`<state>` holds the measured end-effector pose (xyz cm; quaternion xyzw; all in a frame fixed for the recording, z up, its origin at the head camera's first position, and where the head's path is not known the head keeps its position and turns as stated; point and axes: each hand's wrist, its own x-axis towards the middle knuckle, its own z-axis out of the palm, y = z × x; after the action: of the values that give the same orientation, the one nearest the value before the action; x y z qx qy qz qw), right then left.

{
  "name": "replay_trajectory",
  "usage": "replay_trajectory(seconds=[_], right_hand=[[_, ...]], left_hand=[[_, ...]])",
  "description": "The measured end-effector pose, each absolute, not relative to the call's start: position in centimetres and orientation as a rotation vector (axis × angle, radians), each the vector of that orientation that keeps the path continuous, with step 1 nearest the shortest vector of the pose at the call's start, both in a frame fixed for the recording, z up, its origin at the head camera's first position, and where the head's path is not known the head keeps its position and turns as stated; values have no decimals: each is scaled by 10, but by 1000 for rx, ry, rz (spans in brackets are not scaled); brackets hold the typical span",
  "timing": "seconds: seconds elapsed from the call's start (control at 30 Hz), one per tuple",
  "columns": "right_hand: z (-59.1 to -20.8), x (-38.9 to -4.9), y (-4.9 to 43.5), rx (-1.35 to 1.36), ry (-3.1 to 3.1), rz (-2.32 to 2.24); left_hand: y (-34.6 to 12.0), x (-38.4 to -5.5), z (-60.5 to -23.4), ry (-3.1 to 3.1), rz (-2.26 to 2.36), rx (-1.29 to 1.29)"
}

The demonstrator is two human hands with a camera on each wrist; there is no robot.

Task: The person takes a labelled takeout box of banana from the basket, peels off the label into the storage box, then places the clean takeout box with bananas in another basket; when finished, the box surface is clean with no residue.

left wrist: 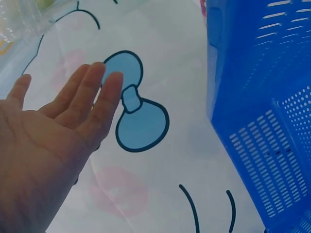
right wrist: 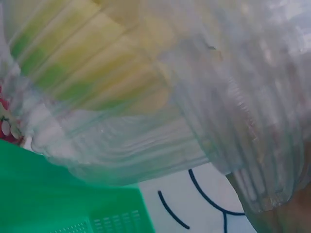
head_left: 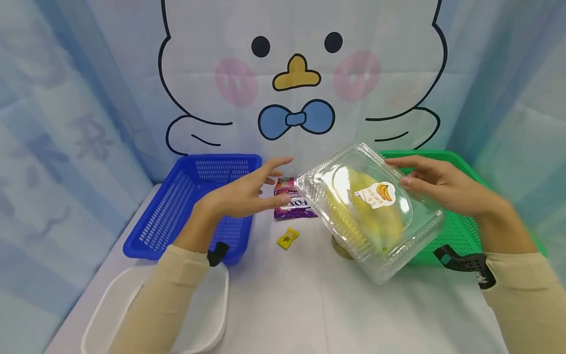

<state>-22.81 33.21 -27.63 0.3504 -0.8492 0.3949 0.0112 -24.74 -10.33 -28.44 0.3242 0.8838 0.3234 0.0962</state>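
Observation:
My right hand (head_left: pixel 446 184) grips the edge of a clear plastic clamshell box (head_left: pixel 426 221), holding it tilted above the table. Yellow bananas (head_left: pixel 353 206) show through the lid, which bears a white sticker (head_left: pixel 376 195) with a banana picture. In the right wrist view the box's ribbed wall (right wrist: pixel 141 150) fills most of the frame. To the left, my left hand (head_left: pixel 240 194) hovers with fingers extended and nothing in it. Its thumb overlaps a purple snack bag (head_left: pixel 295 210) in the head view; part of that bag is hidden by the box.
A blue basket (head_left: pixel 148 241) stands at the left, beside a white tub (head_left: pixel 221 300) partly behind my left sleeve. A green basket (head_left: pixel 457 231) stands at the right, behind the box. A small yellow wrapped candy (head_left: pixel 288 238) lies mid-table. Below the box, a round container (head_left: pixel 340 247) partly shows.

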Motion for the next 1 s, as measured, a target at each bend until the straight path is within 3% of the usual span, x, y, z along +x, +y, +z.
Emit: replay_trajectory(seconds=[1.0], right_hand=[[-302,-247,258,1439,-2705,1296]], left_hand=[[-115,-243,-298,2333,1053,1079]])
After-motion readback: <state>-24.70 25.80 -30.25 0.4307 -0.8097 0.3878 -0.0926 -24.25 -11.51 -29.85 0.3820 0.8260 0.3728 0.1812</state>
